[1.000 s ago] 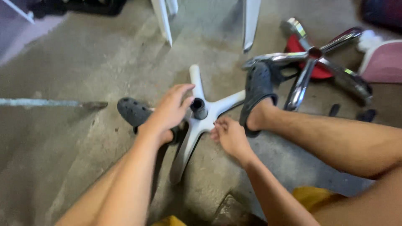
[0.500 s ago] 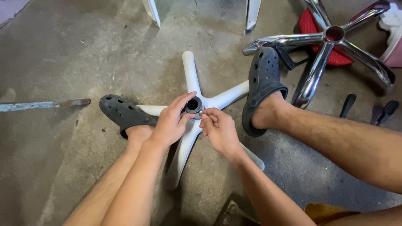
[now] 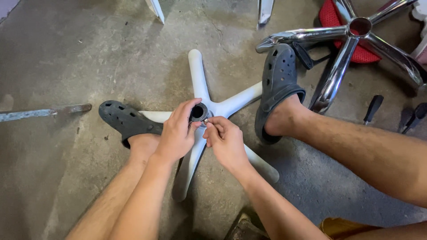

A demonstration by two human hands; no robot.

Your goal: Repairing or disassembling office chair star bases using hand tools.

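Note:
A white five-arm chair base (image 3: 198, 75) lies flat on the concrete floor, with a dark round hub (image 3: 198, 112) at its centre. My left hand (image 3: 178, 133) cups the hub's near left side, fingertips on its rim. My right hand (image 3: 226, 141) pinches a small part against the hub's right edge; what that part is, I cannot tell. My two feet in dark grey clogs, the left clog (image 3: 126, 120) and the right clog (image 3: 278, 86), press down on two of the base's arms.
A chrome five-arm chair base (image 3: 342, 53) over something red lies at the upper right. Two black-handled tools (image 3: 372, 109) rest on the floor at the right. A flat metal bar (image 3: 44, 112) lies at the left. White legs (image 3: 155, 9) stand at the top.
My hands closed in on the hub: the left slid from on top of it to its side, the right came up to its edge. The view has drawn closer.

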